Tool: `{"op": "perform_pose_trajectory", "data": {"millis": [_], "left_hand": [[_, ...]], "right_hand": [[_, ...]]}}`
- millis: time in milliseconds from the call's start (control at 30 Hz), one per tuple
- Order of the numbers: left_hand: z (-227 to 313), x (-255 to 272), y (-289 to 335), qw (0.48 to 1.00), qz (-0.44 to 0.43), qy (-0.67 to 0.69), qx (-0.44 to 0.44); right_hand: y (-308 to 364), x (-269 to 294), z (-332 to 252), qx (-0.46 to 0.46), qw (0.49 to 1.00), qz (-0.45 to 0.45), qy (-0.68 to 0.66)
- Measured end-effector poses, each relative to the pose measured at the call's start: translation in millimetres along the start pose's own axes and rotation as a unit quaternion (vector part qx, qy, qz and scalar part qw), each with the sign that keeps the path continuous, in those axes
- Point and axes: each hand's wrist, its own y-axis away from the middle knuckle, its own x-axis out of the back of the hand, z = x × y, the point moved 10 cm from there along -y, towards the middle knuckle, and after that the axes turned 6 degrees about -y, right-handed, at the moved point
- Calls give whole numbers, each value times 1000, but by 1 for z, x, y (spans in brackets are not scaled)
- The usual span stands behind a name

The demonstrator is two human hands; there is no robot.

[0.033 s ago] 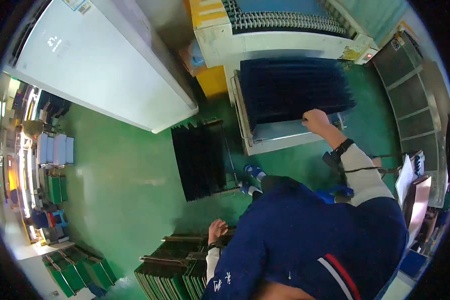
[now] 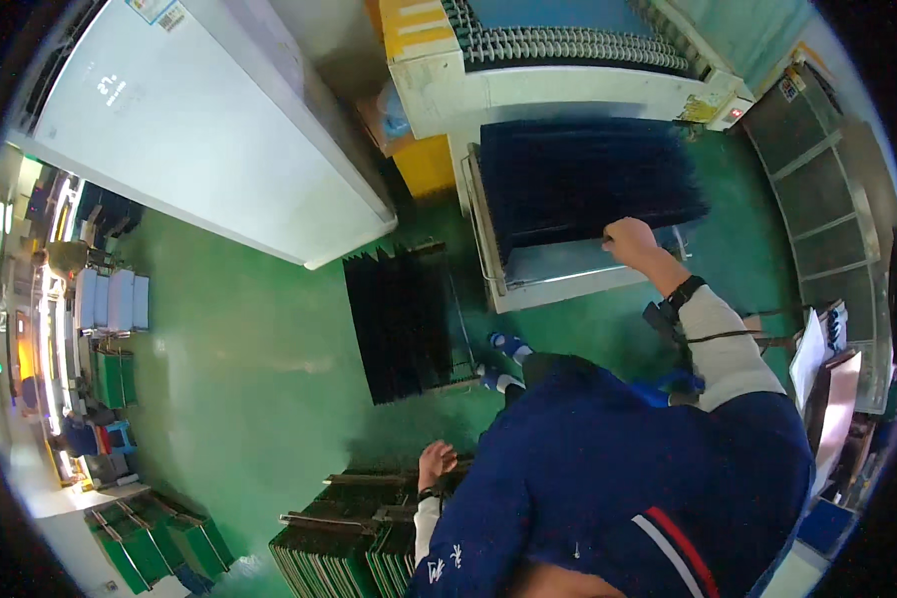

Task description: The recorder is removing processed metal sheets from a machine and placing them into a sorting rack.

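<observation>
Compared with the previous frame, almost nothing changes: a slight drift of the whole view, likely the head, with both hands and all the racks in the same places. My reading: the work stands at the same point, no step begun or finished between the two.

Right hand [image 2: 630, 242]: reached well forward, fingers curled in tight, at the near edge of a dark, close-ribbed rack [image 2: 593, 179]. Cannot tell whether it pinches something thin there or only rests against the edge; fingertips too small and dark. Dark band [image 2: 686, 292] on that wrist.

Left hand [image 2: 437, 463]: low, out to the side, fingers loosely bent and partly spread, nothing visible in the grasp. Nearest to it, a rack of upright boards [image 2: 319, 548] with pale and green edges; contact unclear.

Position of the ribbed rack: on a white-edged cart [image 2: 558, 292], directly in front of a white machine with rollers [image 2: 578, 42]. A second dark rack [image 2: 399, 324] stands on the green floor [image 2: 239, 339], left of the cart and apart from it, just beside a foot in a blue slipper [image 2: 509, 345]. Large white cabinet [image 2: 209, 130] farther left.
</observation>
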Motion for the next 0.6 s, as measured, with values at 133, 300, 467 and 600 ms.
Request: {"op": "perform_pose_trajectory", "data": {"millis": [133, 300, 467, 600], "left_hand": [[-25, 14, -22, 995, -24, -63, -67], [-3, -14, -4, 997, 47, -8, 55], [16, -33, -21, 998, 38, -22, 49], [44, -58, -30, 997, 51, -38, 48]], "right_hand": [[-17, 8, -3, -15, 1000, -6, 4], [-21, 8, 3, 2, 1000, 16, 14], [-27, 14, -1, 13, 1000, 7, 9], [-21, 13, -1, 23, 1000, -1, -4]]}}
